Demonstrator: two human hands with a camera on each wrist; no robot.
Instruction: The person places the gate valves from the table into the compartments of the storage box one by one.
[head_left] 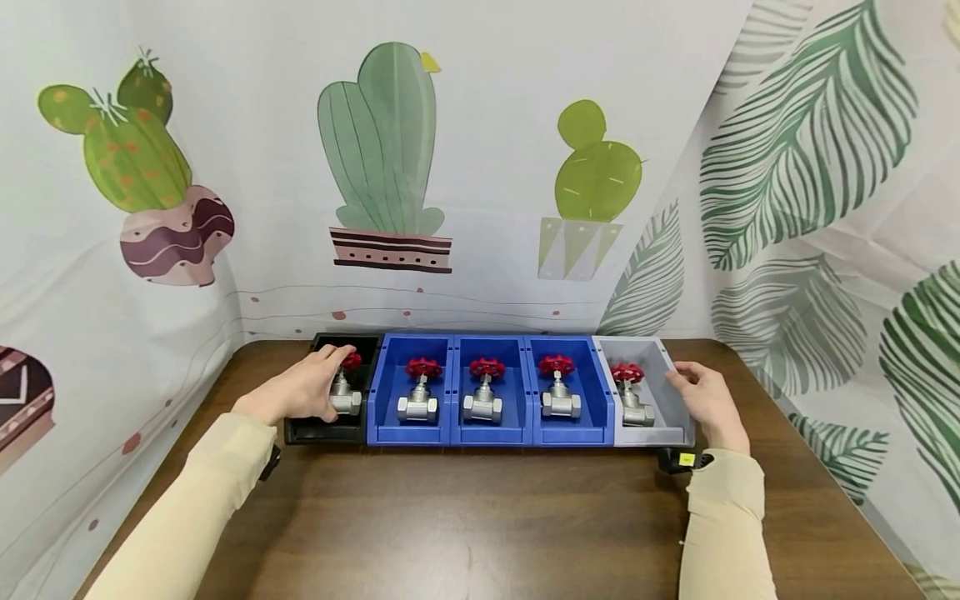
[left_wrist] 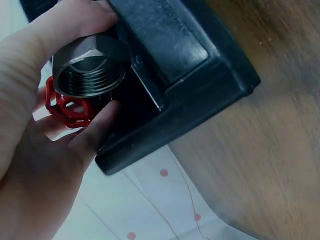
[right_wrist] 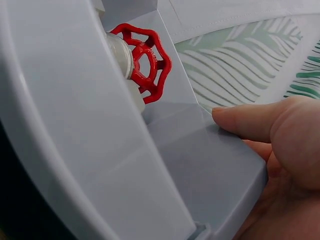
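Note:
My left hand [head_left: 303, 387] reaches into the black bin [head_left: 326, 432] at the left end of the row. Its thumb and fingers grip a metal gate valve [head_left: 347, 402] there, around the body and beside the red handwheel [left_wrist: 70, 107]. The valve's threaded opening faces the left wrist camera. At the other end, my right hand [head_left: 708, 404] holds the outer side wall of the grey bin [head_left: 678, 392], thumb over the rim and fingers outside, partly hidden. Inside the grey bin lies another valve [head_left: 636, 410] with its red handwheel [right_wrist: 147, 65] tilted up.
Three blue bins [head_left: 491, 435] stand side by side between the black and grey ones, each with a red-wheeled valve [head_left: 482, 407]. The row sits at the back of a brown wooden table [head_left: 465, 517], against a printed cloth [head_left: 495, 167].

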